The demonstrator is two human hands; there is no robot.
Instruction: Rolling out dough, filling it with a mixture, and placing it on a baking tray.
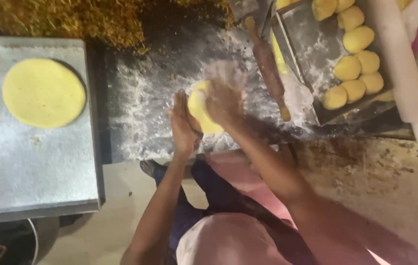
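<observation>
A yellow disc of dough [200, 110] is pressed between my two palms above the floured dark worktop [140, 118]. My left hand [183, 125] stands on edge against the disc's left side. My right hand [223, 100], dusted with flour and blurred, covers its right side. A wooden rolling pin [269, 68] lies on the worktop just right of my hands.
A metal tray [307, 54] with several yellow dough balls [356, 39] sits at the upper right, beside a white rolling pin [403, 73]. On the left a grey griddle plate [27, 167] carries two flat yellow dough rounds [43, 92]. Yellowish crumbs lie along the far edge.
</observation>
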